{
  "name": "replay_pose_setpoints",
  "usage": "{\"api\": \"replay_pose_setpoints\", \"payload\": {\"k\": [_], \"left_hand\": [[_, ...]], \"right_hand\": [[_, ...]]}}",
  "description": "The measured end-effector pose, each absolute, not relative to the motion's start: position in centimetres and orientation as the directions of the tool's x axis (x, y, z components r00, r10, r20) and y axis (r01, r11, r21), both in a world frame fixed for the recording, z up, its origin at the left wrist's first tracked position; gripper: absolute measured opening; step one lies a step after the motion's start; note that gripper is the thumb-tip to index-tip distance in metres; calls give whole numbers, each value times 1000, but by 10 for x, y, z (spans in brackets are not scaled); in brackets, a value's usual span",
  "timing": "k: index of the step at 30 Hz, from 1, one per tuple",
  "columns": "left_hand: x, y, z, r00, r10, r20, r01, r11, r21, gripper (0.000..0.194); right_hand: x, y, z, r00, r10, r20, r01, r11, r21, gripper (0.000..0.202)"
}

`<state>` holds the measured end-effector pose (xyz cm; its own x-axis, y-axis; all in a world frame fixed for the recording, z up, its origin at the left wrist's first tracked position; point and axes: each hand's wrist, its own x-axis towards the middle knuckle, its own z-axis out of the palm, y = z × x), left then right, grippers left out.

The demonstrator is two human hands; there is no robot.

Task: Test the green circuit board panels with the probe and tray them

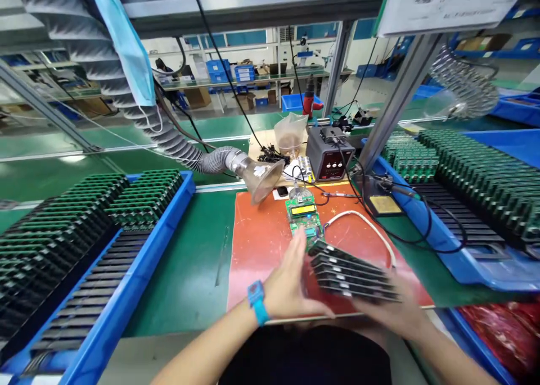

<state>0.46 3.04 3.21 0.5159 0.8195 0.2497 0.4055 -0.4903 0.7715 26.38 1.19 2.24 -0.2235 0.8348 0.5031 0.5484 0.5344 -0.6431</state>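
My right hand (pixel 399 309), blurred by motion, grips a stack of dark circuit boards (pixel 348 272) above the front of the red mat (pixel 261 250). The boards lie one over another, slightly fanned and tilted. Left of the stack is my left hand (pixel 287 286), its fingers stretched out and its thumb spread apart; it appears to hold nothing. Just beyond its fingertips lies a green circuit board with a small yellow display (pixel 304 211). A white cable (pixel 371 227) curves from that board toward my right hand.
Blue trays (pixel 139 278) with rows of green boards (pixel 145 196) flank the mat; the right blue tray (pixel 453 261) holds more. A fume extraction nozzle (pixel 264 180) hangs over the mat's far left. Behind stand a black control box (pixel 329 152) and a soldering iron stand (pixel 383 202).
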Motion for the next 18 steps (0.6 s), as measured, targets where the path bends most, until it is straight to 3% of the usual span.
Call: {"api": "replay_pose_setpoints", "payload": {"k": [3, 6, 8, 13, 16, 18], "left_hand": [[21, 38, 8, 552, 812, 190, 238, -372, 897, 137], [24, 29, -8, 512, 846, 150, 192, -283, 940, 127], [27, 19, -14, 489, 861, 142, 172, -255, 952, 125], [33, 8, -18, 493, 842, 218, 205, -356, 912, 118], [30, 13, -18, 558, 767, 318, 223, -507, 832, 116], [27, 18, -19, 609, 709, 355, 226, -584, 780, 115]], "right_hand": [[237, 1, -8, -142, 941, 307, 500, 336, -799, 55], [238, -10, -23, -165, 972, 168, 526, 230, -819, 78], [243, -19, -28, -202, 972, 117, 531, 209, -821, 70], [239, -40, -33, -51, 982, 182, 564, 178, -806, 44], [232, -47, -38, 25, 942, 334, 601, 253, -758, 33], [229, -51, -44, 50, 909, 415, 629, 294, -719, 36]]}}
